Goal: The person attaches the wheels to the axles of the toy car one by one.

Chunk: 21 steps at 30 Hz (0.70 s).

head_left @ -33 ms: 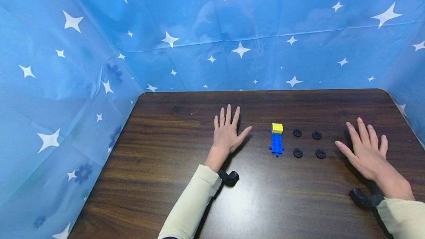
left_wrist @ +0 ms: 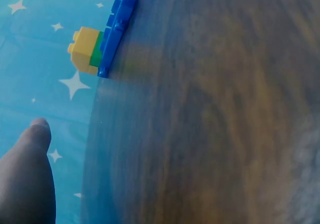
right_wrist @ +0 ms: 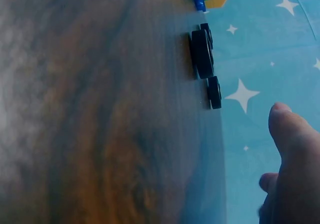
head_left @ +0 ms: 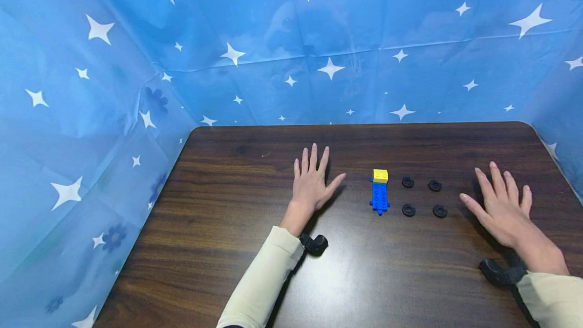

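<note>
My left hand [head_left: 309,186] lies with fingers spread over the brown table, left of a toy vehicle base [head_left: 380,194]. That base is a blue studded plate with side pegs and a yellow brick [head_left: 380,175] at its far end. A green layer [left_wrist: 96,50] shows under the yellow brick in the left wrist view. Several black toy wheels lie right of the base, among them a near-right wheel [head_left: 440,211] and a far-left wheel [head_left: 407,182]. Farther right, my right hand [head_left: 505,211] is spread out, apart from the wheels. Neither hand holds anything.
The dark wood-grain table [head_left: 218,191] has rounded far corners. Behind it and along its sides hangs a blue cloth [head_left: 273,29] with white stars. Black bands [head_left: 314,245] with a bulky part sit at both wrists.
</note>
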Motion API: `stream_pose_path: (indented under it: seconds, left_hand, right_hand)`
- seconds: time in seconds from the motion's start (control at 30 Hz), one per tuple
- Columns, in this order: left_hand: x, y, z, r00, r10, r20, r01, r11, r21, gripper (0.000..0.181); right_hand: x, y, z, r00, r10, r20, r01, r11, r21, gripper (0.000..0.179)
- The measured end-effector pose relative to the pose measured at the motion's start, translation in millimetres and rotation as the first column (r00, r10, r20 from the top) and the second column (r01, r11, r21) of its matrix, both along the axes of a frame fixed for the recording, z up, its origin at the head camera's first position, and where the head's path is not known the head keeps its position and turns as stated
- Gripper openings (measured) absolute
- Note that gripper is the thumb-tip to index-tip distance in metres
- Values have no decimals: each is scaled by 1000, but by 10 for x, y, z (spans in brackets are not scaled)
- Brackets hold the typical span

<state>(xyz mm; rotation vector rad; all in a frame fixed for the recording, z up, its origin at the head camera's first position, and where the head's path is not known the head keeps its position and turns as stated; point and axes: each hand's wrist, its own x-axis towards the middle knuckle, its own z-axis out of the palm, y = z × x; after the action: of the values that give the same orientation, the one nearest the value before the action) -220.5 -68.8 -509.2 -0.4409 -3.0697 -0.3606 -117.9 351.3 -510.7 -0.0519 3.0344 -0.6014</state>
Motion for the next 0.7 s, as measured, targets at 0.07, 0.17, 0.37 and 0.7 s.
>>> stream_pose_path:
  seconds: [0.07, 0.17, 0.37, 0.7]
  left_hand:
    - [2, 4, -2, 1000, -1, 4, 1, 1000, -3, 84]
    - [10, 6, -4, 1000, 0, 11, 0, 1000, 4, 85]
    - [11, -2, -31, 1000, 25, -2, -24, 999, 39, 84]
    - [-31, 40, 8, 998, 34, -45, -31, 997, 68, 79]
  right_hand:
    - [5, 2, -4, 1000, 1, 4, -1, 1000, -3, 85]
    - [16, 6, -13, 1000, 1, 5, -1, 1000, -6, 84]
    - [6, 25, -38, 999, 12, -37, -13, 999, -34, 82]
    - [-45, 48, -14, 985, 9, -171, -15, 999, -32, 70]
